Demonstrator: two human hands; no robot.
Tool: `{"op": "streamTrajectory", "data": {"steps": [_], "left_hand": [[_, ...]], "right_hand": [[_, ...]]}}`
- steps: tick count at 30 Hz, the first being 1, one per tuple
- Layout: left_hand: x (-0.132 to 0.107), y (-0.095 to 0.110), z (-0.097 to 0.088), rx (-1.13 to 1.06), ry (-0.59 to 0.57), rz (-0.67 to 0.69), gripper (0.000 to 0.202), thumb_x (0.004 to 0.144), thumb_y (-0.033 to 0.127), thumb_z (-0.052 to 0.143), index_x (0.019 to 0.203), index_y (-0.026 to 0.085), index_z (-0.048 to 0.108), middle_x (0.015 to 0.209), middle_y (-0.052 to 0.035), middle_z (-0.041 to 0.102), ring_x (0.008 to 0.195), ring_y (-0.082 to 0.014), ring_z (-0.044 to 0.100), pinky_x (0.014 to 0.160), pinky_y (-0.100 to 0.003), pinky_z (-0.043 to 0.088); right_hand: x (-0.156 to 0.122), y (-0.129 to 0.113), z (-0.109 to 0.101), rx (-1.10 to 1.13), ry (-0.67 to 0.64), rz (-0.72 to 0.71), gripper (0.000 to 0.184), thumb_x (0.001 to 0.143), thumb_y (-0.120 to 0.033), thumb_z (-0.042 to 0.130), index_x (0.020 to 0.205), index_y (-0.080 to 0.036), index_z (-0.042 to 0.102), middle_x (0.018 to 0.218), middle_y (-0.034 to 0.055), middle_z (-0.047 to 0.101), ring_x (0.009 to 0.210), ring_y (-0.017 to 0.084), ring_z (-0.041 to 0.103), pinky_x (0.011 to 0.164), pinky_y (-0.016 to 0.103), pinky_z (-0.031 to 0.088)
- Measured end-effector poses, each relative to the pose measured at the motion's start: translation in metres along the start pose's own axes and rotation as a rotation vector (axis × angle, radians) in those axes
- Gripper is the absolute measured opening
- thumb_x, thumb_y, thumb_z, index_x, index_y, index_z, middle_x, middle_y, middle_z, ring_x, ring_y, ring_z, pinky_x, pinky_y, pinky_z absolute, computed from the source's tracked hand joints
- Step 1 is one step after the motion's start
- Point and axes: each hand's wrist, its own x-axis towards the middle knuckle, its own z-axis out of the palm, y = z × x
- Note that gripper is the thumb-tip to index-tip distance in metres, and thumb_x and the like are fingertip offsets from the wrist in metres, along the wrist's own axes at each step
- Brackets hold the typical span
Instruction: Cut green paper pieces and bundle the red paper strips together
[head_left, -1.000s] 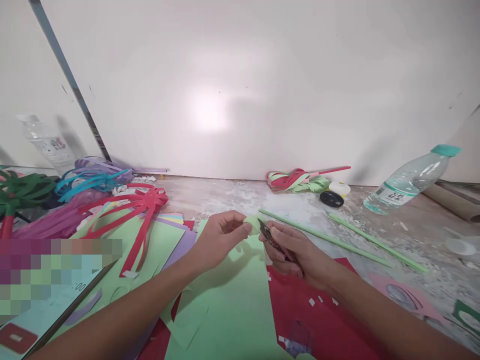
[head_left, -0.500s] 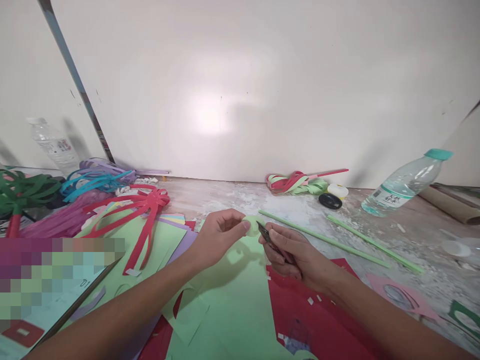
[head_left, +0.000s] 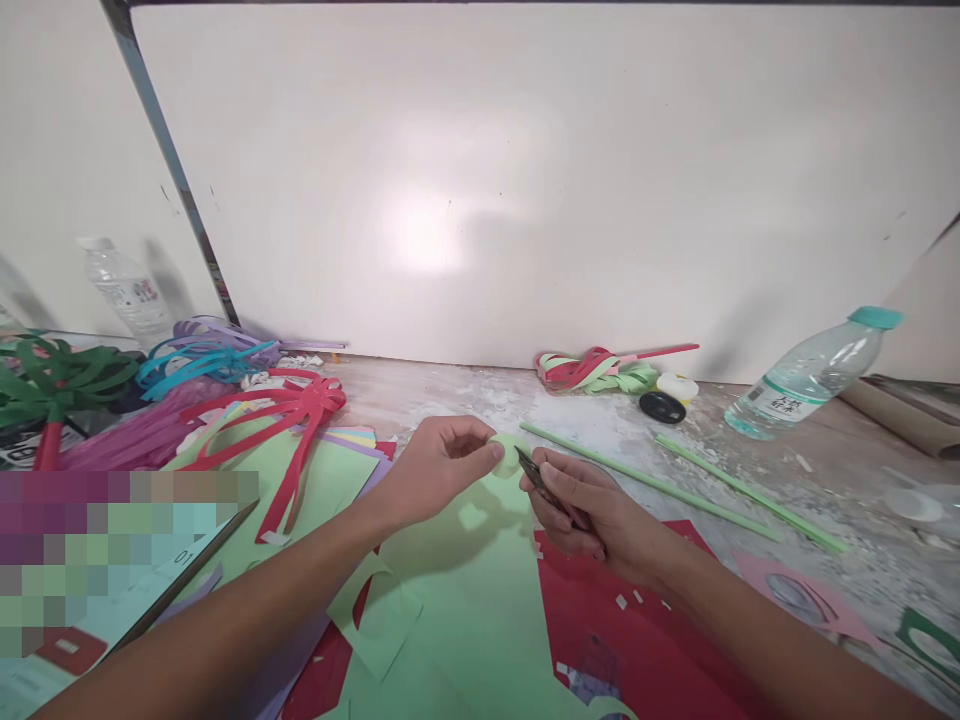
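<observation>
My left hand (head_left: 442, 470) pinches a small light-green paper disc (head_left: 507, 456) by its left edge between thumb and fingers. From the right, my right hand (head_left: 574, 497) grips small dark scissors (head_left: 536, 470), their tips at the disc's right edge. Fingers cover most of the handles. Below both hands lies a large light-green paper sheet (head_left: 465, 590), on which the disc and hands cast a shadow. A green paper scrap (head_left: 386, 645) with a curved cut-out rests on that sheet's left side.
Red paper (head_left: 637, 620) lies under my right forearm. Two green paper sticks (head_left: 652, 478) sit behind it, near a tilted water bottle (head_left: 810, 375) and a black lid (head_left: 662, 407). Paper-strip flowers (head_left: 311, 405) and a partly blurred screen (head_left: 161, 570) are at left. A white wall (head_left: 480, 150) stands behind.
The view has shifted slightly, so background things at left appear farther right. Both hands keep nearly the same pose, with the scissors still at the disc's edge.
</observation>
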Motion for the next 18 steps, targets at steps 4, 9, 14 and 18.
{"op": "streamTrajectory", "data": {"steps": [4,9,14,18], "left_hand": [[0.001,0.0,-0.002,-0.017,0.011,0.013,0.027,0.078,0.042,0.062,0.077,0.014,0.064,0.064,0.0003,0.053,0.059,-0.0107,0.045,0.054,-0.023,0.035],[0.002,0.002,-0.005,0.009,-0.009,0.007,0.026,0.077,0.04,0.064,0.076,0.014,0.066,0.064,0.0,0.053,0.058,-0.0106,0.044,0.053,-0.023,0.034],[0.002,0.008,-0.009,0.004,-0.042,0.003,0.026,0.079,0.039,0.062,0.075,0.014,0.066,0.066,-0.0004,0.052,0.059,-0.0106,0.044,0.053,-0.023,0.034],[0.002,0.011,-0.009,0.031,-0.026,0.016,0.029,0.08,0.041,0.059,0.072,0.014,0.064,0.062,0.0011,0.048,0.056,-0.01,0.04,0.051,-0.023,0.031]], "right_hand": [[0.0,-0.001,0.001,-0.006,0.01,0.005,0.031,0.09,-0.047,0.049,0.076,-0.02,0.042,0.056,-0.0085,0.04,0.035,0.003,0.018,0.038,0.021,0.014],[-0.001,-0.002,0.002,-0.037,0.009,0.002,0.03,0.091,-0.047,0.048,0.079,-0.019,0.046,0.056,-0.0084,0.039,0.036,0.003,0.019,0.038,0.021,0.014],[-0.001,-0.002,0.002,-0.034,-0.013,-0.01,0.03,0.092,-0.046,0.047,0.079,-0.019,0.048,0.056,-0.0081,0.039,0.037,0.003,0.019,0.039,0.022,0.015],[-0.001,0.0,0.002,-0.017,-0.017,0.003,0.03,0.092,-0.046,0.048,0.08,-0.019,0.049,0.056,-0.0081,0.039,0.038,0.003,0.018,0.04,0.021,0.015]]}}
